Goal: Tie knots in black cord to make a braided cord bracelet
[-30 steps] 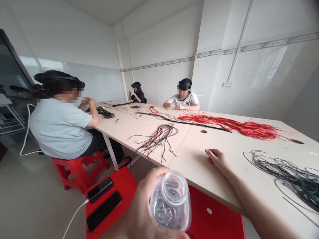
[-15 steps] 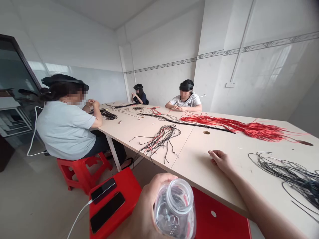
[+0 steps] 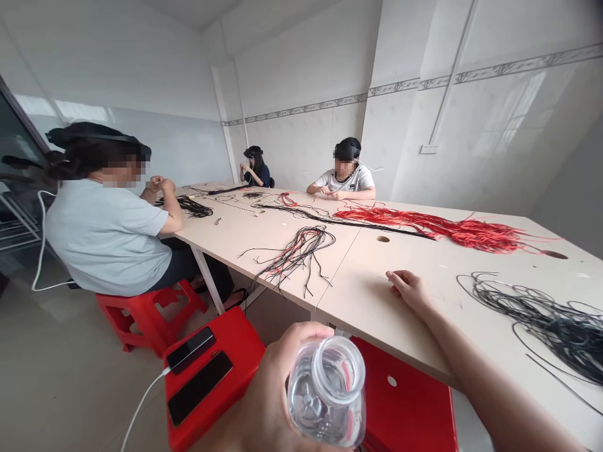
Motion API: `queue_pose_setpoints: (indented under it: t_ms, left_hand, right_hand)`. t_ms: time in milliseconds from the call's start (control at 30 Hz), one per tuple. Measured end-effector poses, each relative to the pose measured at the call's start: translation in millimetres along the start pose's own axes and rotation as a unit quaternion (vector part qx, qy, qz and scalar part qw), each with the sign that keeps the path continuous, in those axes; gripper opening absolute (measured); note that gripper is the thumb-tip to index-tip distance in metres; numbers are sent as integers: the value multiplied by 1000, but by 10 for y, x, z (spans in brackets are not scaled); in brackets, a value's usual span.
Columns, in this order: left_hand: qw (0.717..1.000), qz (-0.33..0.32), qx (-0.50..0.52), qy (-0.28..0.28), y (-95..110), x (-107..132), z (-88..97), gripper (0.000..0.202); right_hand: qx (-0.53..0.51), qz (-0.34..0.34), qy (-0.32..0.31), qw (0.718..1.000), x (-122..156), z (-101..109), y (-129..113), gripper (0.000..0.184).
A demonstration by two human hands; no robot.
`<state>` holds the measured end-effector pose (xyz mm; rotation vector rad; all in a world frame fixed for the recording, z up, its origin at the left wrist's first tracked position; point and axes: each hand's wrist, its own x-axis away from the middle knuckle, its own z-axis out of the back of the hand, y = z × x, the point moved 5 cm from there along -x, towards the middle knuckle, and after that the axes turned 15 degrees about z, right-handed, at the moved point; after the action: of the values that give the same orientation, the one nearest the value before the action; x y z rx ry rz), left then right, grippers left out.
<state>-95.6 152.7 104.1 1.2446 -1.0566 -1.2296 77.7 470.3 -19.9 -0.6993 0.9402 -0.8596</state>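
Note:
My left hand (image 3: 282,376) is wrapped round a clear plastic bottle (image 3: 325,408), low in front of me and beside the table edge. The bottle's wide mouth faces up towards me and has no cap on it; clear liquid seems to be inside. On the pale table (image 3: 358,301) rests my right hand (image 3: 409,290), its fingers curled and the thumb against them. Whatever those fingers hold, if anything, is hidden. A bundle of black and red cords (image 3: 301,254) lies to its left, and a loose tangle of black cords (image 3: 560,333) to its right.
A long heap of red cords (image 3: 452,229) lies across the table beside a black cord bundle (image 3: 391,230). Two phones (image 3: 200,389) lie on a red stool (image 3: 245,339); another red stool (image 3: 405,402) is under the table edge. Three people sit around, one nearby at left (image 3: 108,232).
The view has shifted slightly, so the table and people appear a little higher and further left. My left hand still holds the bottle; my right hand stays on the table.

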Motion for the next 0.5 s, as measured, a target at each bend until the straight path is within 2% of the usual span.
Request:
queue_pose_setpoints:
  t_ms: [200,333,500]
  left_hand:
    - [999,35,-26,-18,-81,-26,-2,84]
    - [997,56,-53,-5,-102,-11,11,82]
    - [991,117,-63,27,-91,28,20,76]
  right_hand:
    - [-2,2,5,1000,-4,5,-27,41]
    - [-1,1,7,1000,-3,6,-42,42]
    - [0,2,8,1000,-8,-3,-18,44]
